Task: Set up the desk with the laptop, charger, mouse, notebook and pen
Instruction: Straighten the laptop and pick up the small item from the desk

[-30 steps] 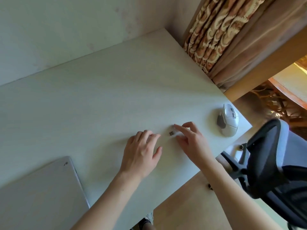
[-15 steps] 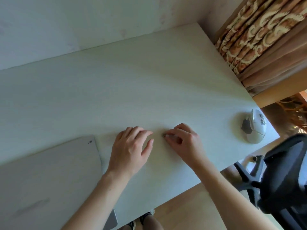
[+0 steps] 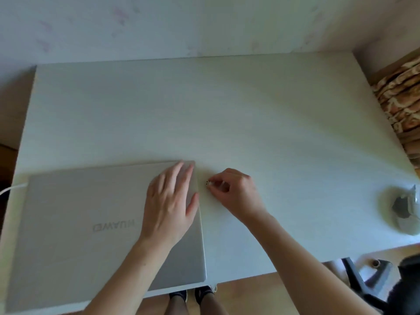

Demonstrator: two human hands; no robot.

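A closed silver laptop [image 3: 86, 223] lies at the near left of the white desk [image 3: 250, 114]. My left hand [image 3: 169, 201] rests flat on the lid near its far right corner, fingers spread. My right hand [image 3: 234, 192] is just right of the laptop's edge, its fingertips pinched on a small USB dongle [image 3: 208, 183] held close to the laptop's right side. A white and grey mouse [image 3: 406, 212] sits near the desk's right edge. A white charger cable [image 3: 13, 187] meets the laptop's left side. No notebook or pen is in view.
A wall runs along the desk's far edge. A patterned curtain [image 3: 402, 101] hangs at the right. A dark office chair [image 3: 386, 287] stands at the lower right, beyond the desk's front edge. My feet show under the desk front.
The view has swung left, bringing the whole laptop in. My left hand moved from the desk onto the lid. My right hand carried the dongle left to the laptop's edge.
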